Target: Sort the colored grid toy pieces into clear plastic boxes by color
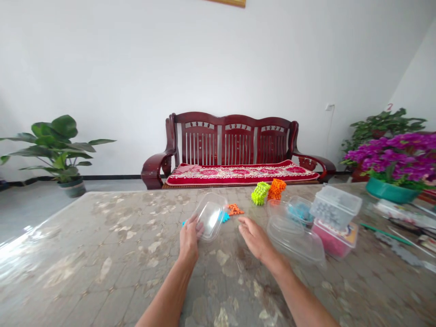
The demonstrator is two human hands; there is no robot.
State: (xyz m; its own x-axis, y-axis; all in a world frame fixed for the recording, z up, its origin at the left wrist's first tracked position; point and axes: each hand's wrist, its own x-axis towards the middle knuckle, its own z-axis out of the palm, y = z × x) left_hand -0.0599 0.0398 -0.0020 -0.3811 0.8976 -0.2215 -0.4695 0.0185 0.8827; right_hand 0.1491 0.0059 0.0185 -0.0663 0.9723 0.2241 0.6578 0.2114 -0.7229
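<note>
My left hand (pixel 190 238) grips a shallow clear plastic container or lid (pixel 213 215) by its left side, tilted above the table. Through and beside it show blue toothed pieces (pixel 225 217) and a flat orange piece (pixel 235 209). My right hand (pixel 254 236) holds nothing; its fingers are stretched out over the table. Just right of that hand lie clear plastic lids (pixel 296 243). Beyond stand a lime-green stack (pixel 260 193) and an orange stack (pixel 276 189) of interlocking pieces.
At right, a clear box of grey pieces (pixel 335 206) sits on a box of pink pieces (pixel 334 240). Behind the lids is a clear tub with blue pieces (pixel 301 212). A teal flower pot (pixel 391 190) and a green stick (pixel 386 234) are farther right. A wooden bench (pixel 238 136) stands behind the table.
</note>
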